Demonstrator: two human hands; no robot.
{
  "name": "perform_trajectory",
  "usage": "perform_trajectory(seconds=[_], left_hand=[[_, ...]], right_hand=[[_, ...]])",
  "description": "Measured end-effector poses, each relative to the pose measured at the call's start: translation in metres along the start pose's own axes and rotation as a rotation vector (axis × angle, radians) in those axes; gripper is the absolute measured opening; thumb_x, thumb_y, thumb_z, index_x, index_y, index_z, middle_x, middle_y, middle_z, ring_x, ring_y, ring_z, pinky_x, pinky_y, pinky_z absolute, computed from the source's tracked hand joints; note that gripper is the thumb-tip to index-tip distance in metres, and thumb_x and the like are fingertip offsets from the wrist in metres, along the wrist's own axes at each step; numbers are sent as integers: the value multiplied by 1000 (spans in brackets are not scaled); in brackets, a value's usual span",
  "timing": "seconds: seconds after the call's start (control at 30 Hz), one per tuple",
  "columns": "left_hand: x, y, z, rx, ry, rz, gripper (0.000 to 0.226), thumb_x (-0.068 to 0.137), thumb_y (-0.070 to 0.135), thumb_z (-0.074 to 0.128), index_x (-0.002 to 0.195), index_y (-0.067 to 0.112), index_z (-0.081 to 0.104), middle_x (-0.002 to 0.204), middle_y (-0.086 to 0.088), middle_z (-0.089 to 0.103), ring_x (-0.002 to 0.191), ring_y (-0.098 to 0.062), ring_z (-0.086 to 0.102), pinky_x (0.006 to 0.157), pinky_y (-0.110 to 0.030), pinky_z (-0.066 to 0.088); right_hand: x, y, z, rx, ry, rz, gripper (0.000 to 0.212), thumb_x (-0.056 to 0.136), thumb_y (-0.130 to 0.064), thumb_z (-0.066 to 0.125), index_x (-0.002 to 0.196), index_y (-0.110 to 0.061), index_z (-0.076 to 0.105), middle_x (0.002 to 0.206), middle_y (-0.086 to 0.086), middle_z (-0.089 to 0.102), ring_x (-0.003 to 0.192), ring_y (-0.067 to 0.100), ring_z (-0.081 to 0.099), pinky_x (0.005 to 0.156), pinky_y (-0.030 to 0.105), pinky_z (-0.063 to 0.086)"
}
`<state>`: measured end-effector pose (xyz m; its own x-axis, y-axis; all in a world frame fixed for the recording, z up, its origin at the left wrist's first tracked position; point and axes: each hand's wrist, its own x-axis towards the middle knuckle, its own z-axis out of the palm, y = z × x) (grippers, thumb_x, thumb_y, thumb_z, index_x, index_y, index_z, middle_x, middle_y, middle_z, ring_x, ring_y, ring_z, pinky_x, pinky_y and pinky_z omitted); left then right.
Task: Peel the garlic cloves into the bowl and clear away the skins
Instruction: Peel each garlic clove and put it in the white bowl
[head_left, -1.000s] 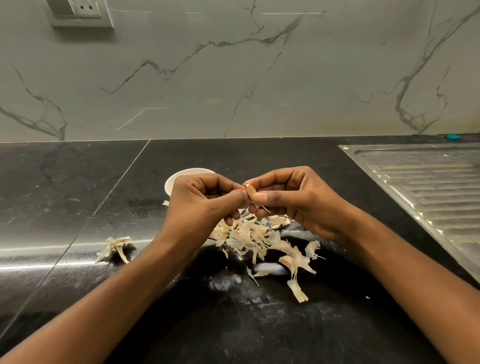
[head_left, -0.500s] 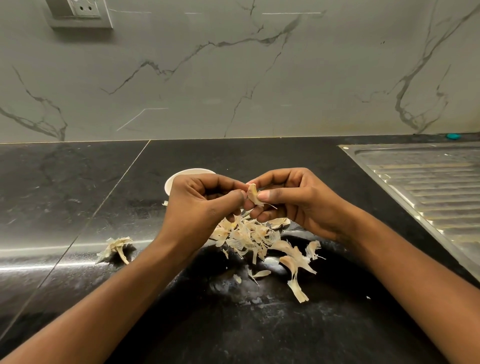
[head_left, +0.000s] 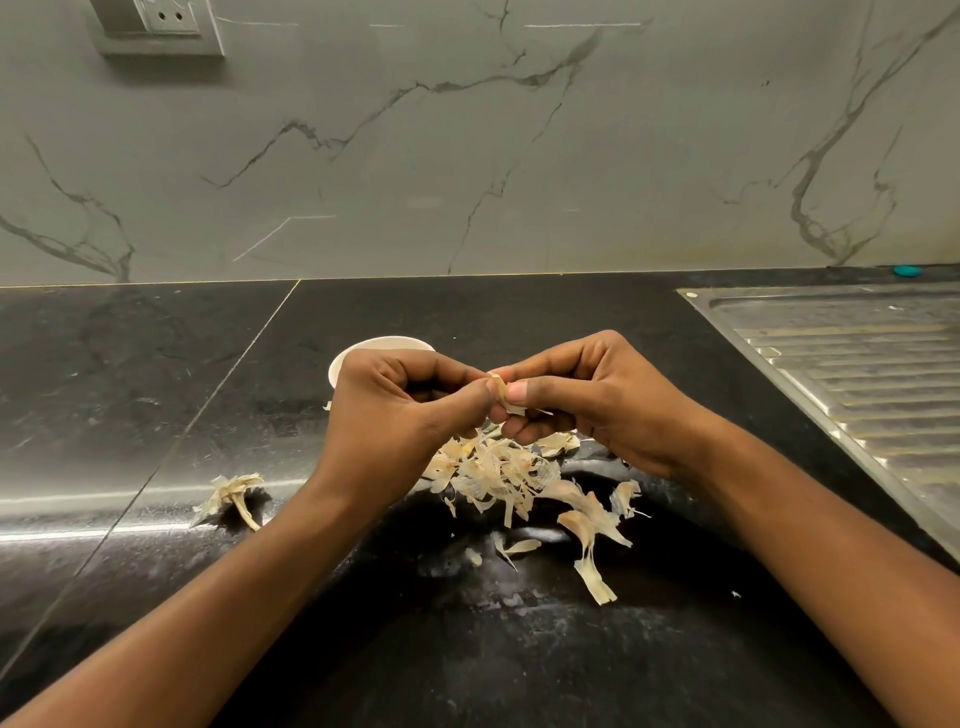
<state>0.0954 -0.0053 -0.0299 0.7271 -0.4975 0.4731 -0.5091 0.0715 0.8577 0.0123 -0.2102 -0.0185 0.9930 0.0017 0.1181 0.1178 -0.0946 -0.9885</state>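
Note:
My left hand (head_left: 400, 415) and my right hand (head_left: 587, 400) meet over the black counter, and both pinch one garlic clove (head_left: 503, 397) with pale skin hanging from it. The clove is mostly hidden between the fingertips. Just below the hands lies a pile of papery garlic skins (head_left: 498, 473), with longer strips trailing off to the right (head_left: 592, 535). A small white bowl (head_left: 363, 349) stands behind my left hand, which hides most of it and all of its contents.
A dry garlic stem with skin (head_left: 231, 493) lies apart on the left of the black counter (head_left: 156, 389). A steel sink drainboard (head_left: 852, 364) fills the right side. The marble wall (head_left: 467, 156) rises behind, with a socket (head_left: 166, 21) at top left and a small teal object (head_left: 906, 270) at far right.
The clove has turned slightly between my fingertips and the loose skin hangs lower on the right side. Hands and skins pile stay in place.

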Motion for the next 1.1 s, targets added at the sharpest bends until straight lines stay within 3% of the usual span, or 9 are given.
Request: perform_trajectory(seconds=[0.1,0.4,0.8,1.1], left_hand=[[-1,1,0,-5,-2,4,2,86,8,82,88,10,82,72,-3,78,62,-22,73,57,-21,57],[3,-1,-3,-109,-74,-38,9,86,6,80,94,1,80,79,-12,79,70,-29,76,65,-32,65],[-1,-4,1,-42,-12,-19,5,87,3,80,83,4,80,70,-8,76,58,-21,70,58,-27,59],[-1,-4,4,40,49,22,8,86,8,80,79,8,78,66,-5,74,56,-33,65,54,-40,58]], right_hand=[[0,0,0,-25,3,-11,24,96,-6,69,118,0,76,104,22,79,89,28,78,76,30,64],[-1,-2,-2,-65,5,-21,23,97,-8,70,117,0,77,104,21,79,87,28,77,77,31,64],[-2,0,6,-81,-8,-29,25,94,-9,72,116,3,77,103,20,80,89,32,78,79,34,66],[-1,-1,10,-25,18,-18,27,89,-17,73,112,-5,79,101,17,80,88,27,79,76,28,65]])
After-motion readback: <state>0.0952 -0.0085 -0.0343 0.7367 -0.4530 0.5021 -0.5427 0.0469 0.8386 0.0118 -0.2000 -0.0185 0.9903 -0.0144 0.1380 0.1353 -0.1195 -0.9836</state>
